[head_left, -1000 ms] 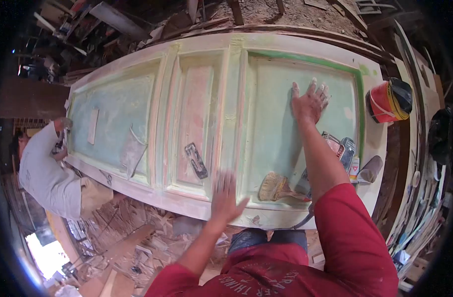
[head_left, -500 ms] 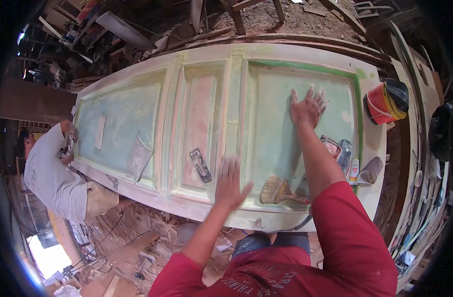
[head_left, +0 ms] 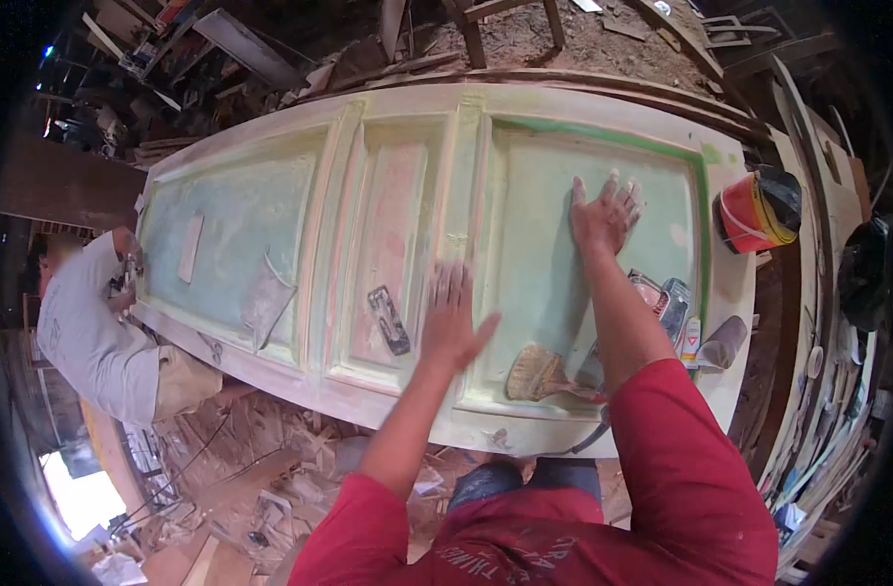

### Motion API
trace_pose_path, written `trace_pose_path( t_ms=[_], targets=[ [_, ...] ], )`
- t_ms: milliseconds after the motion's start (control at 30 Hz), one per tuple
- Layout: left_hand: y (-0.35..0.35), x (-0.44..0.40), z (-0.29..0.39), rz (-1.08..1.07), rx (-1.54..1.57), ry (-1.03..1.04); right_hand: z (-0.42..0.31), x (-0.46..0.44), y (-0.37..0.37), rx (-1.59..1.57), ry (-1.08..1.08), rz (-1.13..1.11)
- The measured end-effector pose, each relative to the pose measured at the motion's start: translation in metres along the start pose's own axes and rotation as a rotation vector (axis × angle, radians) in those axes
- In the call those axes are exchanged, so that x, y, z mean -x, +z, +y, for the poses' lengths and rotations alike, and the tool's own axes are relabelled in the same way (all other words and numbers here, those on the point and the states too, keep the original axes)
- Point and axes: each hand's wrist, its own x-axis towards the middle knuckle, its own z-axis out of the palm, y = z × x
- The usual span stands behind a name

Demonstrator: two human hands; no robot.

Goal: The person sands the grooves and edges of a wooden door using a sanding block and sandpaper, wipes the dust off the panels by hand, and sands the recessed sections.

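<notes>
left hand (head_left: 453, 324): flat on door (head_left: 602, 105) | right hand (head_left: 605, 220): splayed on door

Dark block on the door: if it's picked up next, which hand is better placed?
Left, probably: the left hand is close beside the dark block and seems empty. The right hand is farther off, over the green panel.

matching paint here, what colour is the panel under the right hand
The panel is pale green, best seen in the head view.
</notes>
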Motion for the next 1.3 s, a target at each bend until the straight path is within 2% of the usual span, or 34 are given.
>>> trace_pose_path(
  t_ms=[100, 200, 367, 467, 567, 667, 733, 800, 967, 1033, 1100, 1200, 1267, 1300],
  targets=[
    [0.018, 0.114, 0.004, -0.18, -0.067, -0.082, -0.004, 0.001, -0.003, 0.024, 0.018, -0.025],
    [0.015, 0.136, 0.007, -0.192, -0.038, -0.063, -0.002, 0.0, -0.001, 0.011, 0.014, -0.008],
    [-0.001, -0.037, 0.002, 0.068, -0.014, 0.005, -0.004, -0.002, -0.002, 0.031, 0.019, -0.029],
    [-0.006, -0.09, 0.002, 0.165, -0.001, 0.009, -0.003, 0.001, -0.006, 0.029, 0.022, -0.022],
    [0.005, -0.024, -0.006, 0.041, 0.028, 0.007, -0.006, 0.0, -0.005, 0.01, 0.01, -0.014],
    [0.012, 0.112, 0.004, -0.142, -0.039, -0.024, -0.001, 0.0, -0.001, 0.022, 0.012, -0.014],
    [0.005, 0.136, 0.009, -0.192, -0.057, -0.034, -0.002, -0.003, -0.001, 0.03, 0.019, -0.014],
    [0.01, 0.123, 0.01, -0.157, -0.027, -0.052, -0.004, 0.0, -0.004, 0.035, 0.004, -0.015],
    [-0.012, -0.072, 0.004, 0.126, -0.01, 0.001, -0.004, 0.003, -0.003, 0.026, 0.009, -0.029],
    [-0.006, -0.072, 0.0, 0.139, 0.014, 0.027, -0.003, -0.003, -0.005, 0.036, 0.006, -0.023],
    [0.003, -0.037, -0.008, 0.052, 0.014, 0.01, -0.002, -0.001, -0.001, 0.036, 0.008, -0.024],
    [0.016, 0.099, 0.002, -0.14, -0.041, -0.061, -0.002, -0.001, 0.003, 0.043, 0.002, -0.002],
    [0.015, 0.157, 0.008, -0.131, 0.02, -0.032, -0.004, -0.004, 0.0, 0.043, 0.009, -0.016],
    [0.014, 0.153, 0.007, -0.124, 0.014, -0.028, -0.002, -0.001, -0.001, 0.049, 0.01, -0.028]
  ],
)
